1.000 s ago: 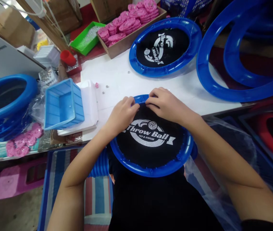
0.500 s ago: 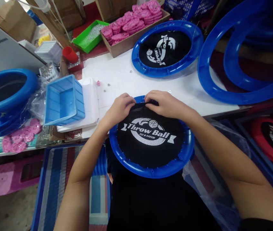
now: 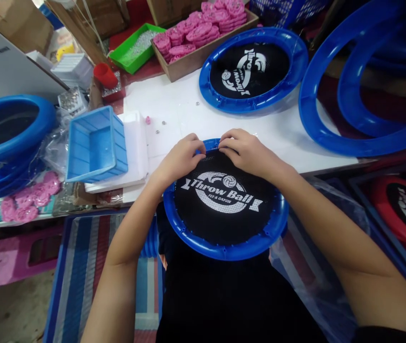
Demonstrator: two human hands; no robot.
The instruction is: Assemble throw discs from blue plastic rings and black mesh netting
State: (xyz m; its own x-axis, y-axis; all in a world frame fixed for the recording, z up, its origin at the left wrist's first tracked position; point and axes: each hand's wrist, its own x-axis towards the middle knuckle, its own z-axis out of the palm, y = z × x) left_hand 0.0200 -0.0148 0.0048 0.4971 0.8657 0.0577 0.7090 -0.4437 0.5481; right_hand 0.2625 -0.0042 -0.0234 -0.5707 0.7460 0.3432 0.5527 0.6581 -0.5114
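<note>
A blue ring (image 3: 224,251) with a black mesh disc (image 3: 220,224) printed "Throw Ball" rests between my lap and the table edge. My left hand (image 3: 188,155) pinches the mesh at the upper left of the ring's far edge. On the right of that same edge, my right hand (image 3: 237,147) has its fingers bent onto the mesh and rim. A short stretch of blue rim shows between the two hands. The fingertips' undersides are hidden. Beyond lies another blue ring with a printed black disc (image 3: 253,71), on the white tabletop (image 3: 174,105).
Bare blue rings (image 3: 312,121) lean at the right. A cardboard box of pink pieces (image 3: 174,71), a green tray (image 3: 127,59) and a red cup (image 3: 105,75) stand at the back. A light-blue bin (image 3: 96,147) and stacked blue rings (image 3: 13,152) are left; red discs (image 3: 396,190) sit at the lower right.
My right hand has risen slightly, and its fingers have shifted along the rim. My left hand has moved a little right. The view has shifted slightly.
</note>
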